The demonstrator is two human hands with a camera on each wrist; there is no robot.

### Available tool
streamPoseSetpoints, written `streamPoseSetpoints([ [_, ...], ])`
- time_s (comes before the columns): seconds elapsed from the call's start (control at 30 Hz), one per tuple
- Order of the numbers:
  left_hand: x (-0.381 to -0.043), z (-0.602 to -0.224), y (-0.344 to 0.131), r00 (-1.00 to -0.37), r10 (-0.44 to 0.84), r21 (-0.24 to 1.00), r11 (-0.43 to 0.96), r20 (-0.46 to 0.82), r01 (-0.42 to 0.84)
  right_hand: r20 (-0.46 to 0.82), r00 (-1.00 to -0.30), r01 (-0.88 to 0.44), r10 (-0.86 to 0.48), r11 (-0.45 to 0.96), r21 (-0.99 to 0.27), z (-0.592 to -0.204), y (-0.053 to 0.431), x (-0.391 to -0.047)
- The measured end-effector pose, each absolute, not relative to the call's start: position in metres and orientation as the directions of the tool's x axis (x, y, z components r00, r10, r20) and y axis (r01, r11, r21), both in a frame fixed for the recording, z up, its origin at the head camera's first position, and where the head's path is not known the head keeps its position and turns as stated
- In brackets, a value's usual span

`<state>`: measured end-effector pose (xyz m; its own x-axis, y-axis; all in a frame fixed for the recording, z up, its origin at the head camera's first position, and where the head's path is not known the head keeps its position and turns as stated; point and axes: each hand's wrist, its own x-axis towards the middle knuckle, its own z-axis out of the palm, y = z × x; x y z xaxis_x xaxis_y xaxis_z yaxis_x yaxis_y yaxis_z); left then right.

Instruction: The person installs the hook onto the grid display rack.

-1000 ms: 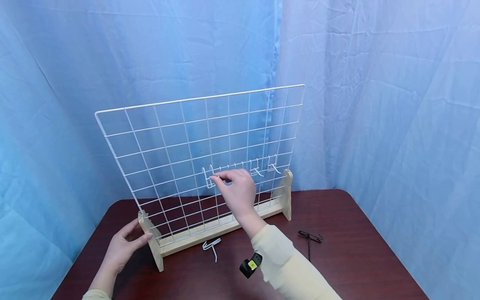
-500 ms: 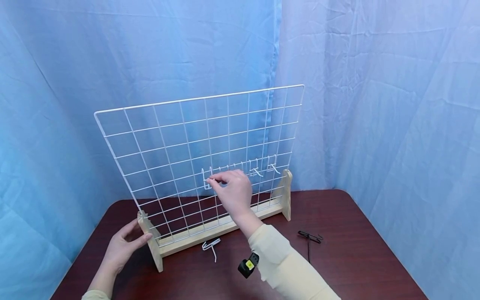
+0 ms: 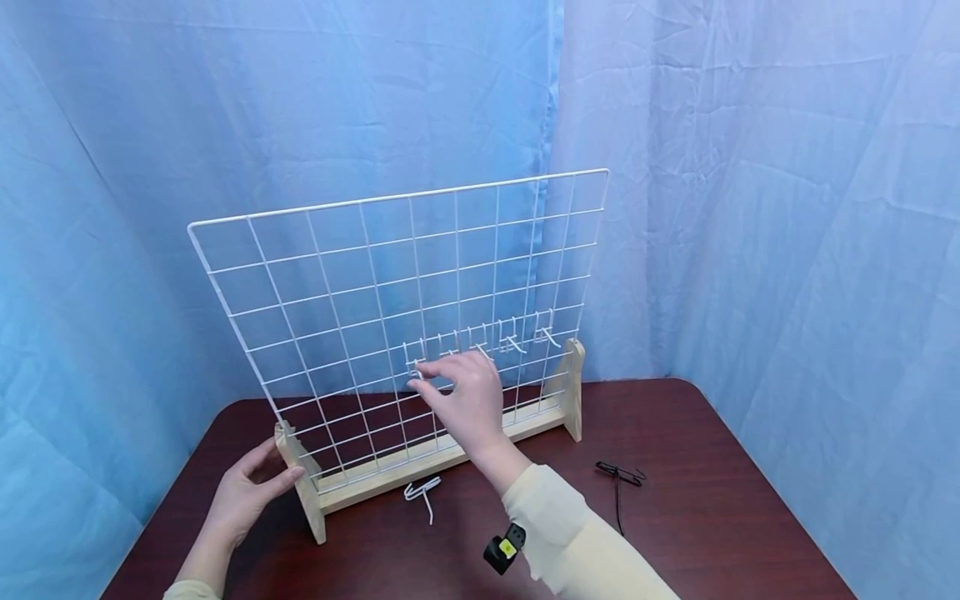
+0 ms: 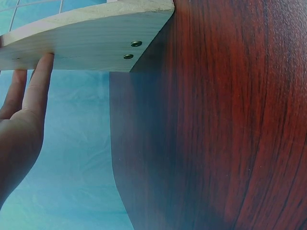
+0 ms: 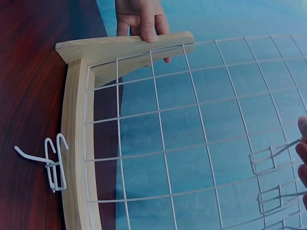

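A white wire grid panel [image 3: 397, 197] stands in a pale wooden base [image 3: 375, 483]. My left hand [image 3: 243, 496] grips the base's left end piece [image 3: 306, 497], thumb on the near face, fingers behind it. In the left wrist view, fingers [image 4: 41, 86] press against that wood. My right hand [image 3: 468, 396] reaches to the panel's lower middle, where thumb and index finger pinch the prong of a white wire hook [image 5: 286, 147] hung on the grid. Several more white hooks hang in the same row to its right, among them one [image 3: 512, 343] near the right end.
A loose white hook [image 3: 422, 490] lies on the dark red-brown table [image 3: 720, 500] in front of the base. Farther right lies a black wire hook [image 3: 619, 475], near my right sleeve [image 3: 577, 533]. Blue curtains [image 3: 787, 208] surround the table.
My right hand has shifted slightly down and left, and its thumb and index finger have moved to the leftmost hook's prong. More hooks show behind it. The left hand stays on the base.
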<state>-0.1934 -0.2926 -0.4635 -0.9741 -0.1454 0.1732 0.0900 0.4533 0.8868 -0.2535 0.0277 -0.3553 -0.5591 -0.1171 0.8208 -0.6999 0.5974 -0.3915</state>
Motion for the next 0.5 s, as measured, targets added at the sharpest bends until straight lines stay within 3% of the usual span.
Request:
streamPoseSetpoints([
  [0.3,-0.193,-0.464,-0.292,-0.973,-0.147,0.889,0.448,0.179,0.096,0.848,-0.519,-0.735,-0.106,0.562,-0.380,-0.361,0.035,-0.242],
  [0.5,-0.193,-0.464,-0.293,-0.973,-0.142,0.889,0.447,0.182,0.101,0.817,-0.561,-0.732,-0.133,0.542,-0.414,-0.372,0.039,-0.233],
])
